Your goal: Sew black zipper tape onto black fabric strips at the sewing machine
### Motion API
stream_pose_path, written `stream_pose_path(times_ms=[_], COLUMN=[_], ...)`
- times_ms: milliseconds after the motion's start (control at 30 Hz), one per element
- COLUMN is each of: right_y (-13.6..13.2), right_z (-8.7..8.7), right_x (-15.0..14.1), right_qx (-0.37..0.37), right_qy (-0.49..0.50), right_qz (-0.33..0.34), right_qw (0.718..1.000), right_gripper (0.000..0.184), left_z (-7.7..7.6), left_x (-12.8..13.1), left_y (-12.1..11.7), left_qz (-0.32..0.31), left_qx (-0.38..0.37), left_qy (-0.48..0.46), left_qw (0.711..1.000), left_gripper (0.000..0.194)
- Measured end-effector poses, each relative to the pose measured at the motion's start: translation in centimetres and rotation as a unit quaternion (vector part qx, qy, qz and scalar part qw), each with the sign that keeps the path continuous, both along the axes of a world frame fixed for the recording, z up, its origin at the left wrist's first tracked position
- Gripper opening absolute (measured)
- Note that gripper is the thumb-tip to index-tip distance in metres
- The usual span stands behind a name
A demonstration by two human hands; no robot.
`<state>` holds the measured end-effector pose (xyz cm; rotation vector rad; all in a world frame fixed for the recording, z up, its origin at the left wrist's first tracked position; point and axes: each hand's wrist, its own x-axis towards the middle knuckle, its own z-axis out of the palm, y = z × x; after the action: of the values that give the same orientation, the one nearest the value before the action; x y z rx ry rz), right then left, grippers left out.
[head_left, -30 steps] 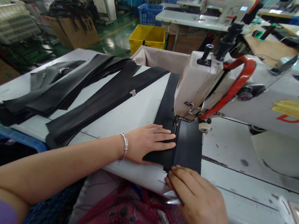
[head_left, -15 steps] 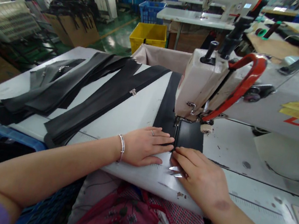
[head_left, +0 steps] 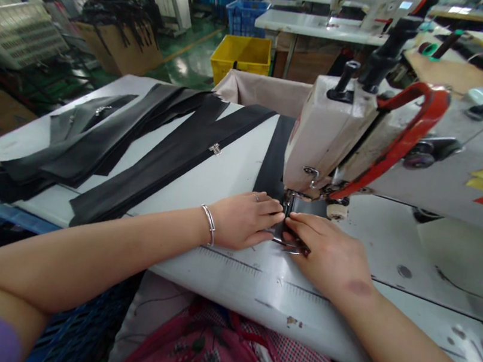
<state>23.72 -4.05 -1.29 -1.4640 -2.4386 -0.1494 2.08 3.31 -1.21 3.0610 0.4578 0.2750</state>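
A black material piece (head_left: 272,164) with a narrow raised line down its middle lies under the needle area of the sewing machine (head_left: 318,135). My left hand (head_left: 245,221) rests on the piece's near end, left of the line, fingers stretched toward the needle. Just right of the line, my right hand (head_left: 333,249) presses on the piece with its fingertips and keeps thread snips (head_left: 293,250) tucked in the palm, silver blades pointing left. Most of the piece's near end is hidden under both hands.
Black strips (head_left: 174,147) with metal zip pulls (head_left: 215,149) lie on the white table (head_left: 234,171) to the left. A blue crate (head_left: 46,226) stands beside the table. Beyond are a fabric-lined bin (head_left: 268,91), a yellow crate (head_left: 242,54) and another sewing machine (head_left: 363,2).
Both hands have moved forward toward the needle, the right one furthest. The black piece has slid away from me under the machine, baring the table's front edge. The snips stay in my right hand.
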Motion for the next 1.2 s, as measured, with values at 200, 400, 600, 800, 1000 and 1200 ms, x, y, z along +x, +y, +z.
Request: stream_pose_path(times_ms=[200, 400, 600, 800, 1000, 1200], right_y=[1.5, 2.1, 2.1, 2.0, 2.0, 2.0], right_z=[-0.2, -0.5, -0.3, 0.2, 0.1, 0.4], right_x=[-0.1, -0.2, -0.5, -0.8, -0.9, -0.9], right_qx=[-0.043, -0.071, -0.119, -0.100, -0.092, -0.090], right_qy=[-0.015, -0.030, -0.016, -0.004, 0.017, 0.036], right_qz=[-0.052, -0.107, -0.124, -0.113, -0.110, -0.097], right_qw=[0.998, 0.991, 0.985, 0.988, 0.990, 0.991], right_gripper=[0.034, 0.039, 0.041, 0.039, 0.041, 0.041], left_z=[-0.3, -0.5, -0.4, -0.2, -0.3, -0.3], left_x=[0.6, 0.7, 0.7, 0.6, 0.6, 0.7], left_y=[0.8, 1.1, 1.0, 0.9, 1.0, 1.0], left_qz=[0.027, 0.057, 0.068, 0.074, 0.079, 0.082], left_qx=[0.022, 0.011, 0.000, -0.016, -0.006, 0.000], left_qy=[-0.004, -0.007, -0.023, -0.034, -0.046, -0.050], left_qw=[0.999, 0.998, 0.997, 0.997, 0.996, 0.995], left_gripper=[0.044, 0.044, 0.042, 0.040, 0.037, 0.037])
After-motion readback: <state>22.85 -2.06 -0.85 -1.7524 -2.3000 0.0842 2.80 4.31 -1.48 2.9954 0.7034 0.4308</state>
